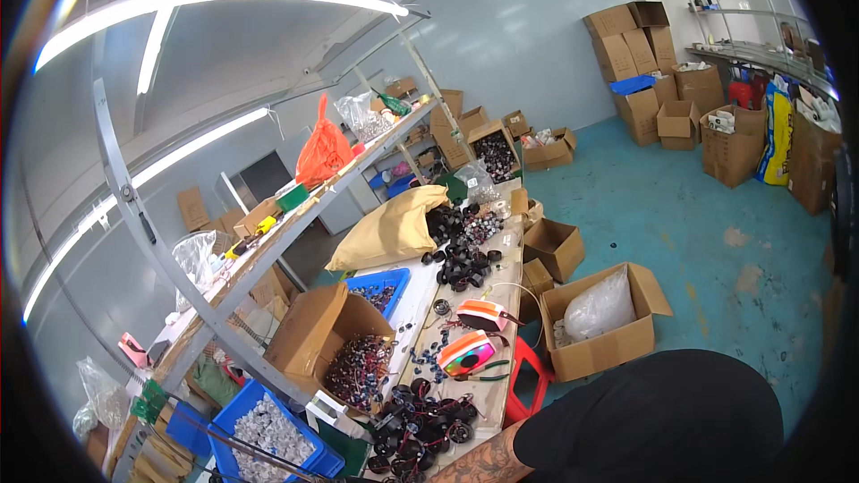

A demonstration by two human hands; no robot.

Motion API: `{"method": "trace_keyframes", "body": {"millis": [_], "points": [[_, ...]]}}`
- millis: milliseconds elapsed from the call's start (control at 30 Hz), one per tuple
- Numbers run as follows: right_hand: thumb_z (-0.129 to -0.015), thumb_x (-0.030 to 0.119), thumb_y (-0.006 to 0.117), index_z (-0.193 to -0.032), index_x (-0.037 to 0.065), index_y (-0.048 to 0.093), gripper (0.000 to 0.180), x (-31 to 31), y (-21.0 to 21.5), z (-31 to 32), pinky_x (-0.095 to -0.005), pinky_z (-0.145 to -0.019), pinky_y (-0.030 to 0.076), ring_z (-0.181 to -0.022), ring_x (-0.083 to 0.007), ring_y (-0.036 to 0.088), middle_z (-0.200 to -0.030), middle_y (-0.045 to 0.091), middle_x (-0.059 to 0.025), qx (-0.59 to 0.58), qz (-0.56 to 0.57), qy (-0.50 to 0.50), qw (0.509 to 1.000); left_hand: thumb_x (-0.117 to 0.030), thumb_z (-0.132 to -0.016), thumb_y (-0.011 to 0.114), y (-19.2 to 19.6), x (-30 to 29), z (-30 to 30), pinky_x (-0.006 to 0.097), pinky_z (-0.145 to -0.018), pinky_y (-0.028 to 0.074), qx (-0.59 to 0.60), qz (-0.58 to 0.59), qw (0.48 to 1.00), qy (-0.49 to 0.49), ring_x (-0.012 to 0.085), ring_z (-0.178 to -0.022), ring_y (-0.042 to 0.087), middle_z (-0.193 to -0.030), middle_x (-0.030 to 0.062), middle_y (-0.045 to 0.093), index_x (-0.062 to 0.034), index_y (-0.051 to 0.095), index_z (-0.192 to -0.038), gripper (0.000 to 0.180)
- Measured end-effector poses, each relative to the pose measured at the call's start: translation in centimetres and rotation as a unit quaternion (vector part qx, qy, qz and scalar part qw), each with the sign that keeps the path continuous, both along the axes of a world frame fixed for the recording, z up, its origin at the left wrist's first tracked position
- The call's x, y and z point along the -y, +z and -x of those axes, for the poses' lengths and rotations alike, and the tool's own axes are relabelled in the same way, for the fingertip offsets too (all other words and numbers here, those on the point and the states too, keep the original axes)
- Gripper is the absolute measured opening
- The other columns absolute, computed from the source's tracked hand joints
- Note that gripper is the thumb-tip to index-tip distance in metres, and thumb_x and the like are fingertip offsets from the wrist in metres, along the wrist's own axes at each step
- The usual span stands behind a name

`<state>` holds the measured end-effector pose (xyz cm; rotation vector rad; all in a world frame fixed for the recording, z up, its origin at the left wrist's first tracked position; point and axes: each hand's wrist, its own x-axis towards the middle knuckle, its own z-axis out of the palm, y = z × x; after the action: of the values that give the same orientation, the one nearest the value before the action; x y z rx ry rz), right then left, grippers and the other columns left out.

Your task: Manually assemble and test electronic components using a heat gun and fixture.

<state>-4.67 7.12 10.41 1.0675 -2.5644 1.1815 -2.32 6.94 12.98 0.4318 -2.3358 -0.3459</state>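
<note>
Close to you, a messy heap of small black parts (422, 431) sits on the table (489, 401). Many are round, some show red bits, and they lie tipped every way.

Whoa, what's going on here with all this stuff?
Someone's bare forearm reaches in beside a pile of black round parts on a workbench, but the hands are out of the picture, so I can't tell what they're holding. Nearby lie two orange-and-white gadgets, one glowing in rainbow colours, and green-handled pliers. A cardboard box full of small parts sits beside them.
</note>
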Motion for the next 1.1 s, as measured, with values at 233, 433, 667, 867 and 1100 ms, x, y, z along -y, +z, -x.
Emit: {"method": "trace_keyframes", "body": {"millis": [233,433,667,867,1100], "points": [[-0.066,0.021,0.07,-0.065,0.01,0.07,0.011,-4.1,-1.3,5.5,-0.0456,-0.067,0.053,-0.075,-0.0342,0.066,-0.071,0.065,-0.0146,-0.226,-0.056,-0.038,0.972,-0.011,-0.09,0.069,-14.7,8.3,-0.4,0.046,-0.075,0.05,-0.148,-0.1,0.961,-0.209,0.0365,-0.082,0.064,-0.085,0.0159,0.067,-0.0004,0.07,-0.087,0.011],[-0.086,0.02,0.069,-0.085,0.011,0.074,0.01,-7.6,-0.3,6.9,-0.0463,-0.081,0.054,-0.091,-0.034,0.068,-0.088,0.07,-0.009,-0.113,-0.119,-0.013,0.986,-0.01,-0.089,0.072,-12.1,6.3,-1.4,0.045,-0.091,0.051,-0.089,-0.164,0.971,-0.149,0.036,-0.105,0.064,-0.114,0.0139,0.073,-0.0061,0.073,-0.092,0.005],[-0.089,0.018,0.068,-0.091,0.01,0.073,0.01,-6.0,-0.9,6.3,-0.0431,-0.082,0.055,-0.094,-0.0308,0.069,-0.093,0.068,-0.0071,-0.131,-0.176,0.071,0.973,-0.014,-0.09,0.072,-13.2,7.7,-2.9,0.044,-0.096,0.045,-0.066,-0.167,0.973,-0.147,0.0319,-0.114,0.06,-0.122,0.0082,0.072,-0.0082,0.072,-0.094,0.007],[-0.09,0.02,0.067,-0.093,0.011,0.072,0.011,-6.4,-0.7,6.8,-0.043,-0.082,0.055,-0.093,-0.0306,0.069,-0.093,0.068,-0.0074,-0.126,-0.227,0.088,0.962,-0.016,-0.09,0.073,-13.1,7.2,-2.8,0.045,-0.102,0.038,-0.051,-0.177,0.973,-0.137,0.03,-0.118,0.058,-0.125,0.005,0.071,-0.0102,0.073,-0.095,0.008],[-0.09,0.02,0.067,-0.092,0.01,0.071,0.011,-6.2,-0.6,6.7,-0.0429,-0.079,0.056,-0.091,-0.0303,0.069,-0.092,0.068,-0.0071,-0.15,-0.228,0.068,0.96,-0.017,-0.09,0.073,-13.2,7.2,-2.5,0.044,-0.101,0.036,-0.051,-0.185,0.972,-0.138,0.0278,-0.12,0.057,-0.126,0.003,0.071,-0.0118,0.073,-0.095,0.007]]}}
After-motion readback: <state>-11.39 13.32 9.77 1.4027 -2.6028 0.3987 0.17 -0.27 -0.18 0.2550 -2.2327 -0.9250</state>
